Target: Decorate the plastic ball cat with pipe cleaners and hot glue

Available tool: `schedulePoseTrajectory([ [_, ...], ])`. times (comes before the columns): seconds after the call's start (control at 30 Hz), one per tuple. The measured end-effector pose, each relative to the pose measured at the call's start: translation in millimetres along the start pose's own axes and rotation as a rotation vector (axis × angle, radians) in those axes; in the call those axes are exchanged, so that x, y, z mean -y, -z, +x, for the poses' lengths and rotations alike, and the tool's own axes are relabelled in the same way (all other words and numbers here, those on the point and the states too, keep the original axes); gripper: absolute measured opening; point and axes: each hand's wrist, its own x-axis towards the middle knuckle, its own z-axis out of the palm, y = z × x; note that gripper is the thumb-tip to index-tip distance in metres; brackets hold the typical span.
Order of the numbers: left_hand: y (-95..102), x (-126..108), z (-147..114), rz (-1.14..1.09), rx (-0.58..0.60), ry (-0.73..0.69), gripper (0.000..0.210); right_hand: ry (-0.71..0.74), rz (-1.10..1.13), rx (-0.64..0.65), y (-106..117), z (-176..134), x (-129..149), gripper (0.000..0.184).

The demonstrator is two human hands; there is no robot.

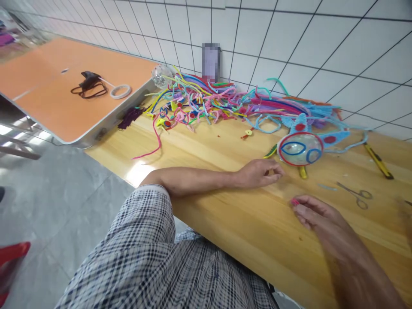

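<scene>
My right hand [318,216] pinches a small bright pink piece [295,202], which looks like bent pipe cleaner, between thumb and fingertips just above the wooden table. Across from it, my left hand [260,173] has its fingers curled and the thumb close to the index finger. Whether anything tiny sits in that pinch I cannot make out. Beyond the left hand lies a clear round ball [301,148] edged with a red ring, with blue loops on its front. Two light blue pointed pieces with red dots [300,127] stick out from it.
Scissors [355,195] and a yellow cutter [379,161] lie to the right. Pipe cleaners [206,98] in many colours are heaped along the tiled wall, below a phone [210,62]. An orange table [48,94] at left bears a white tape roll [120,91] and a black corded item [89,83].
</scene>
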Motion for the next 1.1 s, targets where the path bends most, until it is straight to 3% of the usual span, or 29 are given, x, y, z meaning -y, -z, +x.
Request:
schedulePoseTrajectory([
  [0.33, -1.9, -6.2, 1.9, 0.041, -0.048, 0.104, 0.015, 0.11, 0.103, 0.016, -4.4, 6.3, 1.4, 0.069],
  [0.5, 5.7, -26.1, 3.5, 0.057, -0.017, 0.041, 0.009, 0.097, 0.186, 0.013, -4.5, 6.6, 7.6, 0.069],
  [0.67, 35.2, -46.3, -15.9, 0.065, -0.023, -0.04, 0.011, 0.011, 0.159, -0.008, -11.0, 0.9, 19.8, 0.075],
  [0.93, 96.0, -31.5, -87.5, 0.059, -0.19, 0.197, 0.012, -0.034, -0.135, 0.172, -30.3, 6.4, 37.8, 0.068],
  [1.1, 111.8, -17.6, -109.2, 0.042, -0.321, 0.263, 0.022, 0.017, -0.385, 0.009, -14.6, 22.3, 35.6, 0.061],
])
